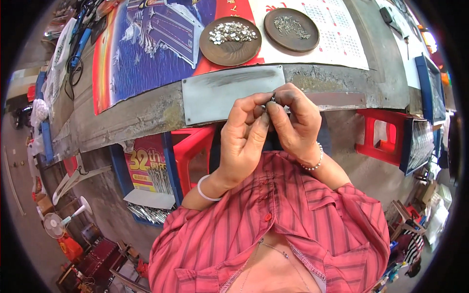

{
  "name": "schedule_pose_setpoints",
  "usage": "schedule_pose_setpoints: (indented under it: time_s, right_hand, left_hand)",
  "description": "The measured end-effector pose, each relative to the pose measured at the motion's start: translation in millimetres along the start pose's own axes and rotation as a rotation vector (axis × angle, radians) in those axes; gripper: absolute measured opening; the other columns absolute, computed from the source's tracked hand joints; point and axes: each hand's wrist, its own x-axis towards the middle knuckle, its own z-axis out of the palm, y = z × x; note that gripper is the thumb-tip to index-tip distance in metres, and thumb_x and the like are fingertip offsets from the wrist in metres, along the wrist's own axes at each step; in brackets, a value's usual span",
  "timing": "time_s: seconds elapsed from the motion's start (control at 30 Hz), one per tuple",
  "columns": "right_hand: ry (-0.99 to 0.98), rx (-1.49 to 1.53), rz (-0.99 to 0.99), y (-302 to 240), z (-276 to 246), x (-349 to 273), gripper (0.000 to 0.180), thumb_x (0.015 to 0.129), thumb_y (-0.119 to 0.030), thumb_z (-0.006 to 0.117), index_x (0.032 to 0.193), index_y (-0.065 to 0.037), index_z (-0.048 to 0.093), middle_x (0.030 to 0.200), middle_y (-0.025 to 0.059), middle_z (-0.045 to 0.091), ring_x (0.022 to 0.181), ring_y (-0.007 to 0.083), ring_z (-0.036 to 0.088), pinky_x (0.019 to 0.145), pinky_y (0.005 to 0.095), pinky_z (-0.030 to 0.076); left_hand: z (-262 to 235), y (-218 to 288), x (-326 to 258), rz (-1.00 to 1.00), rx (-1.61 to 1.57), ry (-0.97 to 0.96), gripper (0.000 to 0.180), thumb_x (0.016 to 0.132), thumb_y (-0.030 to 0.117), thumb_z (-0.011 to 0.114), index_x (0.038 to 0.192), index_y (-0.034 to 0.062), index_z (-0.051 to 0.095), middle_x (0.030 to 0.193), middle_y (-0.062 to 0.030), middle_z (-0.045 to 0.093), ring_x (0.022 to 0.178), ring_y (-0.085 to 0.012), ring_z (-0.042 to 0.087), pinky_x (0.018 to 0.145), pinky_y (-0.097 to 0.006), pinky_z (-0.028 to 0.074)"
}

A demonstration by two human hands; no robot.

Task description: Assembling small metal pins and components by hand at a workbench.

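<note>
Two hands, left hand and right hand, pinching one small dark metal part between the fingertips. Two round brown dishes on the bench: left dish heaped with shiny round pieces, right dish with thin grey pieces, both too many and too small to count. One grey metal plate at the bench edge. Two wrist bracelets: one white bangle, one bead bracelet.

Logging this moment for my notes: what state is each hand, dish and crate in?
left hand: raised, fingertips pinched on the small part
right hand: raised, fingertips pinched on the same part
small part: held between both hands, above the table edge
left dish: holds shiny round pieces
right dish: holds thin metal bits
metal plate: flat at the table edge
red crate: under the table
</note>
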Motion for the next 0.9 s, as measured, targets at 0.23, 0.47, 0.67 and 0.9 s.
schedule_pose_setpoints:
  time_s: [0.23,0.47,0.67,0.9]
  right_hand:
    - [0.034,-0.005,-0.155,-3,-3,-1,0.017,0.082,-0.009,0.064,0.073,0.000,0.052,0.062,0.0106,0.051,0.049,0.0229,0.050,0.044,0.0313,0.039]
    - [0.019,-0.258,-0.159,-2,-8,-11,0.017,0.085,-0.009,0.058,0.072,-0.001,0.053,0.061,0.0105,0.050,0.047,0.0245,0.050,0.043,0.0329,0.039]
    - [0.006,0.291,0.361,-21,-16,-10,0.015,0.092,-0.014,0.054,0.085,-0.001,0.053,0.062,0.0009,0.052,0.052,0.0057,0.048,0.046,0.0218,0.039]
    - [0.093,0.132,-0.306,12,1,-13,0.031,0.079,0.001,0.067,0.100,-0.001,0.044,0.068,0.0099,0.056,0.052,0.0165,0.053,0.045,0.0255,0.042]
  left_hand:
    - [12,-24,-14,0.223,0.127,0.050,0.031,0.096,0.003,0.043,0.126,-0.0001,0.038,0.105,-0.0065,0.055,0.087,-0.0063,0.050,0.073,-0.017,0.039]
    - [20,-36,-16,0.289,0.156,0.111,0.027,0.094,-0.002,0.044,0.121,-0.0041,0.044,0.103,-0.0085,0.060,0.092,-0.0096,0.056,0.080,-0.021,0.045]
    - [23,-33,-20,0.283,0.040,0.118,0.029,0.094,-0.001,0.043,0.123,-0.0047,0.041,0.102,-0.0087,0.059,0.090,-0.0093,0.056,0.080,-0.022,0.045]
    - [20,-39,-23,0.321,0.157,0.115,0.029,0.096,0.004,0.044,0.123,-0.0028,0.038,0.110,-0.0093,0.054,0.101,-0.0140,0.053,0.088,-0.026,0.041]
